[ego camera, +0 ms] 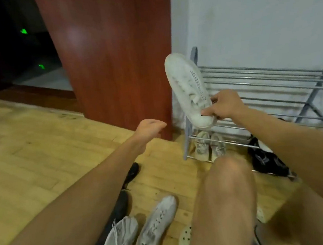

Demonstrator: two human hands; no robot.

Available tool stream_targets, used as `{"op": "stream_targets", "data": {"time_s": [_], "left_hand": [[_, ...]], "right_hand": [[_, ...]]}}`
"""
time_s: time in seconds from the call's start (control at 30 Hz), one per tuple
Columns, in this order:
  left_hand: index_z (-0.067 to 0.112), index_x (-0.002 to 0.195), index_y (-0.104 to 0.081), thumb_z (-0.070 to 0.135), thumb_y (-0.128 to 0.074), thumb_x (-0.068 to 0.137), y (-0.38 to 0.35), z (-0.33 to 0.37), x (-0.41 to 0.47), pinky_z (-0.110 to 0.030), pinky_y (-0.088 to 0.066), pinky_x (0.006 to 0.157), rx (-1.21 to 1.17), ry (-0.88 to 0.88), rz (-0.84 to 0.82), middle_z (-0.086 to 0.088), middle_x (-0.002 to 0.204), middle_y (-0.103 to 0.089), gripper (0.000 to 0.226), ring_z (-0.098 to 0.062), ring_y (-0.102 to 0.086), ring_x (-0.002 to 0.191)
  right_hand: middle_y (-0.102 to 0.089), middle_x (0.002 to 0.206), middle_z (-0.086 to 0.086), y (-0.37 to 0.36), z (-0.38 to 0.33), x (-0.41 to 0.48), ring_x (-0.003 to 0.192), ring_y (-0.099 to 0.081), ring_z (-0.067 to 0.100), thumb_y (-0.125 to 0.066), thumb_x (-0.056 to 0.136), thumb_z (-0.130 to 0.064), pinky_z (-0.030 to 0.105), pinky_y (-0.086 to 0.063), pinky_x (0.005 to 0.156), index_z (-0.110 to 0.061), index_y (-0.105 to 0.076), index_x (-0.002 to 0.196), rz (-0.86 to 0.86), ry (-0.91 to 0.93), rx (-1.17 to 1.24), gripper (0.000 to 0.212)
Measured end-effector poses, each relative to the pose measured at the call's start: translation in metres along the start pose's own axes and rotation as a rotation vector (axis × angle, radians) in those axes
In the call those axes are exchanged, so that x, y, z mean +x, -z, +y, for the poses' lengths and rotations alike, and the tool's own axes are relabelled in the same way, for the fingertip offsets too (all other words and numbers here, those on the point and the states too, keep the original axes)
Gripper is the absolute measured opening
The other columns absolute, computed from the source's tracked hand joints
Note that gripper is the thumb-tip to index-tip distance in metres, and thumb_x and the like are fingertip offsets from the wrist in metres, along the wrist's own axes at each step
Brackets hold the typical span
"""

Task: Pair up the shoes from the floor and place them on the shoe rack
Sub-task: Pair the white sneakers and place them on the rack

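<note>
I see the shoe rack's point(262, 83) upper rails bare and open to the right of my right hand point(226, 105); the bottom tier's left end is taken by a pale pair point(209, 145), a black bag point(266, 159) crowding its front; the wooden door point(116, 57) walls off the left; my knee point(230, 175) blocks the low approach.

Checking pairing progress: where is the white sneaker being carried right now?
In the head view, the white sneaker is right of centre, held at its heel by the right hand, toe tilted up, at the left end of the shoe rack, beside the wooden door.
</note>
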State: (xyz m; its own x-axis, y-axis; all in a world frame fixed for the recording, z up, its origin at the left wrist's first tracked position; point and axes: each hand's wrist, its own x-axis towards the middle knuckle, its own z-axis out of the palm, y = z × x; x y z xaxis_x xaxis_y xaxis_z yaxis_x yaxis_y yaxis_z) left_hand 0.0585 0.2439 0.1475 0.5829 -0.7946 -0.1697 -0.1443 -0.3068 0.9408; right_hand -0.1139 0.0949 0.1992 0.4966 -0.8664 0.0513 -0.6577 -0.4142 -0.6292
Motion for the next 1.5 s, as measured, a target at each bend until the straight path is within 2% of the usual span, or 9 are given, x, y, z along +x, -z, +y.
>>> {"op": "stream_targets", "data": {"time_s": [0.1, 0.27, 0.47, 0.53, 0.7, 0.83, 1.07, 1.3, 1.5], "left_hand": [[0.010, 0.110, -0.062, 0.026, -0.056, 0.090, 0.036, -0.051, -0.004, -0.012, -0.042, 0.046, 0.013, 0.088, 0.033, -0.004, 0.094, -0.068, 0.026, -0.010, -0.064, 0.078], [0.023, 0.088, -0.061, 0.030, -0.055, 0.089, 0.074, -0.150, -0.008, -0.031, -0.043, 0.077, -0.018, 0.296, 0.046, -0.002, 0.093, -0.069, 0.009, -0.018, -0.065, 0.085], [0.017, 0.076, -0.063, 0.019, -0.058, 0.089, 0.063, -0.246, -0.006, -0.023, -0.043, 0.058, 0.030, 0.511, 0.014, -0.002, 0.073, -0.060, 0.013, -0.013, -0.058, 0.065], [0.011, 0.090, -0.064, 0.013, -0.057, 0.089, 0.051, -0.268, -0.005, -0.024, -0.049, 0.062, 0.048, 0.543, -0.003, -0.004, 0.077, -0.059, 0.008, -0.015, -0.058, 0.068], [0.003, 0.082, -0.060, 0.006, -0.051, 0.090, 0.004, -0.308, -0.006, -0.032, -0.050, 0.072, 0.119, 0.650, -0.079, -0.011, 0.078, -0.058, 0.012, -0.022, -0.058, 0.070], [-0.008, 0.106, -0.061, 0.021, -0.046, 0.087, -0.034, -0.336, -0.003, -0.038, -0.044, 0.088, 0.543, 0.603, -0.316, -0.023, 0.104, -0.062, 0.038, -0.035, -0.058, 0.106], [-0.005, 0.141, -0.024, 0.041, -0.075, 0.073, -0.055, -0.384, 0.003, -0.042, -0.039, 0.104, 0.876, 0.581, -0.398, -0.022, 0.141, -0.037, 0.097, -0.036, -0.040, 0.129], [0.008, 0.137, -0.038, 0.030, -0.081, 0.068, -0.048, -0.395, -0.010, -0.033, -0.039, 0.100, 0.646, 0.554, -0.349, -0.013, 0.135, -0.042, 0.083, -0.028, -0.042, 0.123], [0.018, 0.144, -0.032, 0.011, -0.079, 0.070, -0.061, -0.390, -0.017, -0.043, -0.043, 0.101, 0.482, 0.599, -0.264, -0.012, 0.140, -0.045, 0.088, -0.031, -0.046, 0.125]], "right_hand": [[-0.073, 0.090, 0.018, -0.058, -0.018, 0.006, 0.079, -0.070, 0.030, -0.086, 0.066, -0.029, 0.042, -0.060, 0.074, 0.001, -0.073, 0.091, -0.140, -0.030, -0.043, 0.041], [-0.073, 0.091, 0.016, -0.171, -0.025, 0.007, 0.073, -0.071, 0.028, -0.087, 0.067, -0.026, 0.042, -0.062, 0.070, -0.001, -0.070, 0.095, -0.383, -0.153, -0.016, 0.042], [-0.071, 0.107, 0.011, -0.267, 0.006, -0.013, 0.089, -0.070, 0.026, -0.087, 0.067, -0.026, 0.040, -0.062, 0.073, -0.005, -0.065, 0.112, -0.443, -0.321, 0.166, 0.055], [-0.072, 0.105, 0.009, -0.282, 0.021, -0.015, 0.091, -0.070, 0.025, -0.087, 0.066, -0.028, 0.040, -0.061, 0.075, -0.008, -0.066, 0.110, -0.435, -0.364, 0.208, 0.053], [-0.075, 0.094, 0.007, -0.296, 0.069, -0.015, 0.066, -0.065, 0.016, -0.083, 0.069, -0.036, 0.024, -0.050, 0.053, -0.012, -0.071, 0.092, -0.481, -0.392, 0.071, 0.036], [-0.072, 0.103, 0.010, -0.300, 0.092, -0.009, 0.091, -0.070, 0.028, -0.082, 0.068, -0.040, 0.037, -0.059, 0.080, -0.007, -0.069, 0.103, -0.524, -0.439, 0.010, 0.050], [-0.072, 0.105, 0.012, -0.303, 0.100, -0.001, 0.085, -0.072, 0.027, -0.084, 0.070, -0.028, 0.041, -0.060, 0.080, -0.004, -0.068, 0.110, -0.523, -0.506, 0.232, 0.050], [-0.072, 0.106, 0.014, -0.290, 0.117, -0.003, 0.085, -0.072, 0.029, -0.084, 0.071, -0.024, 0.042, -0.061, 0.077, -0.003, -0.067, 0.111, -0.539, -0.536, 0.242, 0.049], [-0.068, 0.117, 0.016, -0.281, 0.127, -0.013, 0.092, -0.071, 0.031, -0.085, 0.070, -0.018, 0.042, -0.061, 0.077, -0.002, -0.063, 0.116, -0.536, -0.599, 0.280, 0.054]]}}
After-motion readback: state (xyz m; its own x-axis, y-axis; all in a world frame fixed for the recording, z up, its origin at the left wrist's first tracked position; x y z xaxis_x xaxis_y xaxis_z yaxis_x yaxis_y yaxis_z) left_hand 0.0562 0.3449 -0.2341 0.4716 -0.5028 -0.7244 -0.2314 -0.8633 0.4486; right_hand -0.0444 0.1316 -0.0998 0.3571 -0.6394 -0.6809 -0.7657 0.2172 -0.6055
